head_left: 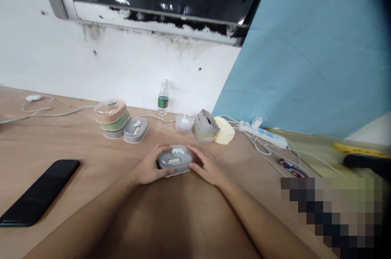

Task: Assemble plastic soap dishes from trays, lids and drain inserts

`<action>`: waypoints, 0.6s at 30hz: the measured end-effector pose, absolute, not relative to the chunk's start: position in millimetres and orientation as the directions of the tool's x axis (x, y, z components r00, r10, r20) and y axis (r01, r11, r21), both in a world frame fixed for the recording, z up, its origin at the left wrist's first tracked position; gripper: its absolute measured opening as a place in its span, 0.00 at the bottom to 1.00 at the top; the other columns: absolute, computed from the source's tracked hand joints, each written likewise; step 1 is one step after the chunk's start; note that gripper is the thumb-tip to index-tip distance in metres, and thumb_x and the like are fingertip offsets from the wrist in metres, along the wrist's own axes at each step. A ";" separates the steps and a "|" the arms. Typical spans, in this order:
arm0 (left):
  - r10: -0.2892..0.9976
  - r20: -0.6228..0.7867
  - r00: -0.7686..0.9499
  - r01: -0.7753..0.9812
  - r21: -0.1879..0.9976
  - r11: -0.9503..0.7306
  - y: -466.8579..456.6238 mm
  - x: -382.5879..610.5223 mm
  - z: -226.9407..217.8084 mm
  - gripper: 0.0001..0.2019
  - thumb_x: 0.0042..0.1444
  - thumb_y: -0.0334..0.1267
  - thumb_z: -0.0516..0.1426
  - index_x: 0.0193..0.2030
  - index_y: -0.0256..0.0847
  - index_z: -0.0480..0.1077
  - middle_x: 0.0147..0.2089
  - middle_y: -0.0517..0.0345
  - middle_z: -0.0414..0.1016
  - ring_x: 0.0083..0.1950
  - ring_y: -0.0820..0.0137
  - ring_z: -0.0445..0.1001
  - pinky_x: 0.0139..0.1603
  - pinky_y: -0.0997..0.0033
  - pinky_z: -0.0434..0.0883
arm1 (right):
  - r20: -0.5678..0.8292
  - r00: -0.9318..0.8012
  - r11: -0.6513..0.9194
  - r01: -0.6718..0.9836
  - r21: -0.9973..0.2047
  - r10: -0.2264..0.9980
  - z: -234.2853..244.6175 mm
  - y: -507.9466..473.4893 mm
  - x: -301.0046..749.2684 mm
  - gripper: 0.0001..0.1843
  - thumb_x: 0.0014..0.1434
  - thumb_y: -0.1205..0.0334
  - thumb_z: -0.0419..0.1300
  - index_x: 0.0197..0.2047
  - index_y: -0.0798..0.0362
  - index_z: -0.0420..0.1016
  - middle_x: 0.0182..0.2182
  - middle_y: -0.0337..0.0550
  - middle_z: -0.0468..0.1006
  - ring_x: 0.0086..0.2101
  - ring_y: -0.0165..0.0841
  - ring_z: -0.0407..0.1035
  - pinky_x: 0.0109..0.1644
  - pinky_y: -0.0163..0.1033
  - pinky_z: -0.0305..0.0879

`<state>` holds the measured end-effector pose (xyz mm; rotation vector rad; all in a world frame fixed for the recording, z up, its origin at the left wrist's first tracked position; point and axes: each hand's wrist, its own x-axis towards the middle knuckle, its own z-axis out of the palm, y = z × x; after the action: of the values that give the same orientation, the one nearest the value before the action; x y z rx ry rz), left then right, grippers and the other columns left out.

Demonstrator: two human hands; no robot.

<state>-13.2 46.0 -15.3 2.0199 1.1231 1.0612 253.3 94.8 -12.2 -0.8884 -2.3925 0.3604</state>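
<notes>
A grey soap-box-like case with a clear lid (175, 159) rests on the wooden table (76, 149) in front of me. My left hand (149, 167) grips its left side with curled fingers. Against its right side presses my right hand (208, 167), fingers together. Both hands hold the case between them.
A stack of peach, green and grey cases (111, 118) and a single grey case (135, 130) sit behind on the left. A clear lid (184, 122), loose grey and cream trays (214, 129), a water bottle (163, 98), a power strip (265, 133) with cables, and a black phone (40, 192) lie around.
</notes>
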 end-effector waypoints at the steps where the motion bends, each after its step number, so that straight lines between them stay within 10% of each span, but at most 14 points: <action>1: 0.901 0.333 0.278 0.383 0.821 -0.422 45.0 -10.1 -15.9 0.30 0.50 0.46 0.63 0.59 0.43 0.63 0.62 0.46 0.63 0.63 0.56 0.63 0.63 0.53 0.62 | 0.423 -0.591 0.726 0.535 -0.432 0.687 -14.7 92.6 255.3 0.29 0.63 0.53 0.55 0.65 0.46 0.57 0.59 0.49 0.68 0.57 0.42 0.63 0.60 0.53 0.61; 13: 0.910 0.279 -0.307 0.430 0.893 -0.129 79.3 -18.1 0.3 0.26 0.62 0.58 0.43 0.31 0.39 0.71 0.27 0.53 0.75 0.35 0.61 0.75 0.40 0.63 0.68 | 0.398 -0.636 0.742 0.478 -0.469 0.661 -9.7 73.4 246.7 0.36 0.58 0.49 0.60 0.66 0.49 0.57 0.61 0.52 0.66 0.59 0.44 0.61 0.61 0.53 0.59; 18: 0.882 0.248 -0.402 0.244 0.957 -0.158 137.5 -5.5 24.7 0.22 0.63 0.53 0.45 0.47 0.36 0.67 0.32 0.51 0.76 0.34 0.63 0.74 0.38 0.65 0.69 | 0.350 -0.661 0.728 0.463 -0.506 0.663 -6.1 77.8 246.7 0.29 0.57 0.50 0.62 0.61 0.48 0.67 0.62 0.52 0.63 0.59 0.45 0.60 0.62 0.52 0.58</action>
<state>-5.5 137.5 24.7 1.2845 1.5928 1.5998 246.7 77.8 -6.1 -0.8537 -2.4097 0.5140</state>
